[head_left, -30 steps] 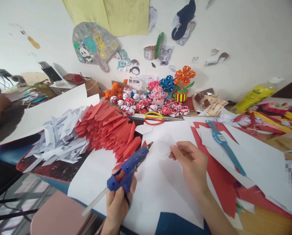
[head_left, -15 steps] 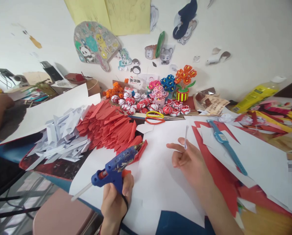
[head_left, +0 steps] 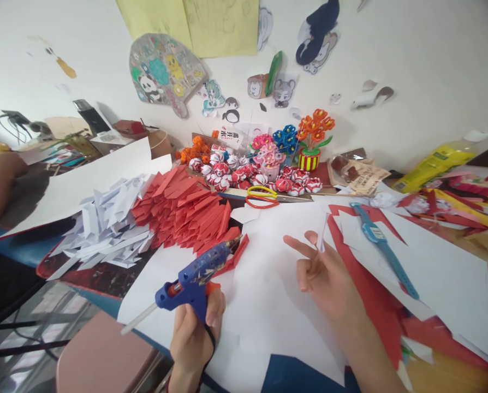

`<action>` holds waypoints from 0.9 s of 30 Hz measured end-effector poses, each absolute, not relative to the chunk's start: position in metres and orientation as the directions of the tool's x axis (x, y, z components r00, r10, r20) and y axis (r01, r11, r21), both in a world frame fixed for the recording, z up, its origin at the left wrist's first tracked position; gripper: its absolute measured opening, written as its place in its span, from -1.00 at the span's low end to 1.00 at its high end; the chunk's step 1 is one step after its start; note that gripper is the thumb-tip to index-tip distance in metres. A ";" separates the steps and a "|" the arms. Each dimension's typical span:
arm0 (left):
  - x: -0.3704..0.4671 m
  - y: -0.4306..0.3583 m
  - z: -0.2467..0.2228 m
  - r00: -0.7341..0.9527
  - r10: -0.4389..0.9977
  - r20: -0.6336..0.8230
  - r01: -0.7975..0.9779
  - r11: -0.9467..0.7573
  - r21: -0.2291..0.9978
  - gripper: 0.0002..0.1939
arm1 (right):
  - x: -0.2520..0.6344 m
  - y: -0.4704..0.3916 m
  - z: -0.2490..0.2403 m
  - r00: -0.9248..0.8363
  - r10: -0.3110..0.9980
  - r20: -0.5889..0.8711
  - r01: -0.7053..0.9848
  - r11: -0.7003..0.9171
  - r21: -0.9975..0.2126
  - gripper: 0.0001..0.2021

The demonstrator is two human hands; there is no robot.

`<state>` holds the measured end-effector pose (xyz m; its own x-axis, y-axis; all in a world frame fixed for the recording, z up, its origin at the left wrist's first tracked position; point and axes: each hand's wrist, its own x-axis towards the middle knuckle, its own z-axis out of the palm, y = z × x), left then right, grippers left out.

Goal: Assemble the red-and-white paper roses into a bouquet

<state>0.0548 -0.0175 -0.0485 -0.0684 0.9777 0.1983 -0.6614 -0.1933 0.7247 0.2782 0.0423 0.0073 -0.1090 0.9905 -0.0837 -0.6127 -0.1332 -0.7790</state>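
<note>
My left hand is closed round the handle of a blue hot glue gun, whose nozzle points up and right. A clear glue stick sticks out of its back end. Beside the nozzle lies a folded red paper strip. Over the white paper sheet, my right hand pinches a small folded white paper piece upright, its index finger reaching left. Left of the gun are heaps of folded red paper pieces and folded white paper pieces.
Scissors with yellow and orange handles lie behind the sheet. Red-and-white paper balls and a flower pot stand by the wall. A blue watch rests on papers at right. Another person's hand is at far left.
My right hand has moved slightly right with the white paper piece, and its fingers have turned a little. The glue gun stays almost where it was. The view has shifted slightly.
</note>
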 end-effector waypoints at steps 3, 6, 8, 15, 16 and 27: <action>0.055 -0.017 -0.049 -0.056 0.981 0.187 -0.665 -0.176 0.726 -0.69 | 0.279 0.043 0.007 -0.112 0.988 -0.102 -0.625 -0.150 -0.766 -0.80; 0.055 -0.017 -0.049 -0.061 0.980 0.191 -0.672 -0.181 0.718 -0.70 | 0.279 0.043 0.007 -0.106 0.989 -0.107 -0.614 -0.150 -0.775 -0.78; 0.055 -0.018 -0.048 -0.065 0.979 0.194 -0.676 -0.186 0.713 -0.70 | 0.278 0.043 0.007 -0.076 0.993 -0.095 -0.577 -0.122 -0.808 -0.76; 0.055 -0.017 -0.047 -0.018 0.982 0.187 -0.654 -0.153 0.741 -0.67 | 0.267 0.043 -0.002 0.508 0.833 0.219 0.185 0.143 -0.972 -0.76; 0.055 -0.018 -0.048 -0.011 0.983 0.181 -0.643 -0.145 0.752 -0.66 | 0.266 0.042 -0.003 0.520 0.805 0.285 0.311 0.132 -0.941 -0.75; 0.028 -0.023 -0.024 0.242 0.749 0.616 0.403 -0.656 0.638 -0.52 | 0.280 0.070 -0.025 -0.094 0.985 -0.143 0.238 -0.118 -0.964 -0.80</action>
